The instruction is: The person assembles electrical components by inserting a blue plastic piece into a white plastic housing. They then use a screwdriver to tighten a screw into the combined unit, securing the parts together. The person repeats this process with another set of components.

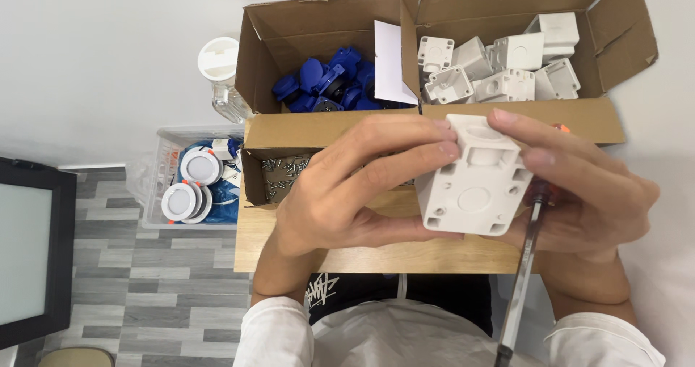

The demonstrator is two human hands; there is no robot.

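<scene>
Two hands on one white plastic housing (474,182), held just above the near edge of the cardboard tray (376,255).

I see my left hand (347,193) and right hand (586,193) flanking it, fingers (405,153) clenched around its sides, its long axis running near to far; the right also pins a screwdriver (525,266), shaft pointing back toward me. Beyond lie screws (282,171), then boxes of blue parts (326,85) and white housings (499,70).

You held a white plastic housing (474,182), boxy with a round boss and small mounting holes on its face, tilted slightly and pinched between both sets of fingers; a clear-shafted screwdriver (523,266) slanted down under your right palm.
</scene>
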